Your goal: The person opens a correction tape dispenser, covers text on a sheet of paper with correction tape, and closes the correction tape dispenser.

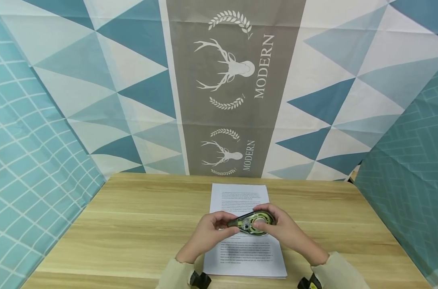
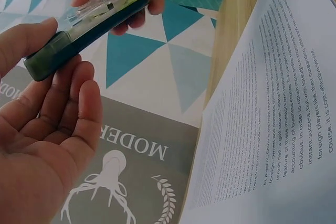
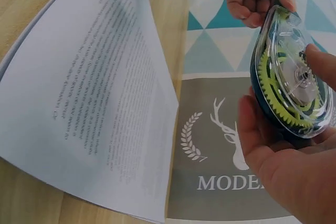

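Note:
Both hands hold a correction tape dispenser above a stack of printed paper. It has a clear case with a yellow-green gear wheel inside, plainly seen in the right wrist view. My left hand pinches the narrow, capped tip between thumb and fingers. The wide, rounded end sits in my right hand, its thumb on the flat face and the fingers along the far edge and underside. Lines of text show on the top sheet.
The paper lies on a light wooden table. Behind the table stands a patterned cloth backdrop with deer heads and triangles. Teal cloths hang at the left and right. Dark wrist straps sit at the sleeves.

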### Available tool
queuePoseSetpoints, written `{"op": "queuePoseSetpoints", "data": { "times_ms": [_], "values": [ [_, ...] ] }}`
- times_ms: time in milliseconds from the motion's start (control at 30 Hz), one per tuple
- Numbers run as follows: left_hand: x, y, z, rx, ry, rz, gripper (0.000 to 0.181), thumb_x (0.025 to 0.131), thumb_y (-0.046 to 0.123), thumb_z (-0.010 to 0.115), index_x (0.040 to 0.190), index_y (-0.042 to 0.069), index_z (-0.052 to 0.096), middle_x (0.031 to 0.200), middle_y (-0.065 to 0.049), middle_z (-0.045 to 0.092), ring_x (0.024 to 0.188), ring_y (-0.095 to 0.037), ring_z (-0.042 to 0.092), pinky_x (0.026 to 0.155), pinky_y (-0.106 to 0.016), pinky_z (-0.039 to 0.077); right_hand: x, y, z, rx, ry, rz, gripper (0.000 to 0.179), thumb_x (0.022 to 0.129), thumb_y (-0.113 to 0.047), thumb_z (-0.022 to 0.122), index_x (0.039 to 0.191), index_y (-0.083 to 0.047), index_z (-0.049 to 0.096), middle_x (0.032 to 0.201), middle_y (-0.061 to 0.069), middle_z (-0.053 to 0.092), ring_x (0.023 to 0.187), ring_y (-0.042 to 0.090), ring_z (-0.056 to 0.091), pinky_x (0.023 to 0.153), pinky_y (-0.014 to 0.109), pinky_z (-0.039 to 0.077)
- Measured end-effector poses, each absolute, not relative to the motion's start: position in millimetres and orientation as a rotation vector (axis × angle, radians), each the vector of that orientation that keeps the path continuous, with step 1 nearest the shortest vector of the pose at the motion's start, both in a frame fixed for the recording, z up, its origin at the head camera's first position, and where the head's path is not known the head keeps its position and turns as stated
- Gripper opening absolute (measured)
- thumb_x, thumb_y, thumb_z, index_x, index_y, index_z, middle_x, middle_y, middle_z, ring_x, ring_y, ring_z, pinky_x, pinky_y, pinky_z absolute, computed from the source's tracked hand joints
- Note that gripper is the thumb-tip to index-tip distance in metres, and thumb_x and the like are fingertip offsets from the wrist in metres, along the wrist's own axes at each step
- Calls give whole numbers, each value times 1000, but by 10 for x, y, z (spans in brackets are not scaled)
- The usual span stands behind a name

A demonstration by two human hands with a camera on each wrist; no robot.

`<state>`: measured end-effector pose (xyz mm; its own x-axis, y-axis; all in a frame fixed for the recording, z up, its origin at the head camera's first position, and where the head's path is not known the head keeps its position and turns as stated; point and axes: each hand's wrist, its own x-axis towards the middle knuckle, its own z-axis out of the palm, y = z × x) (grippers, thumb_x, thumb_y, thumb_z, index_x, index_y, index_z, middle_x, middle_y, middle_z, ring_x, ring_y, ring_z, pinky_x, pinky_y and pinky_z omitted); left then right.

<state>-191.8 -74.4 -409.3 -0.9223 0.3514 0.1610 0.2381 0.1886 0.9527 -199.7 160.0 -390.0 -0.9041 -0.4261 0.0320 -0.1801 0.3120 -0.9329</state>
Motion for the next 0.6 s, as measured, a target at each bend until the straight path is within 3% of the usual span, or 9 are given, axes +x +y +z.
{"op": "queuePoseSetpoints", "data": {
  "times_ms": [200,600],
  "values": [
    [-1924,-767,-4073,530,2326,1920,27,77,18,76,97,3,69,92,-15,69,73,-5,61,64,-17,51,-1998,1601,-3935,-578,2371,-1645,38,86,-26,66,114,-3,55,106,14,61,86,8,59,71,22,51],
    [-1936,-803,-4074,657,2363,1857,24,78,19,75,98,5,71,95,-13,70,77,-5,61,69,-20,52,-1985,1648,-3898,-665,2351,-1617,37,89,-25,63,118,-2,54,107,16,62,87,7,62,73,23,54]
  ]
}}
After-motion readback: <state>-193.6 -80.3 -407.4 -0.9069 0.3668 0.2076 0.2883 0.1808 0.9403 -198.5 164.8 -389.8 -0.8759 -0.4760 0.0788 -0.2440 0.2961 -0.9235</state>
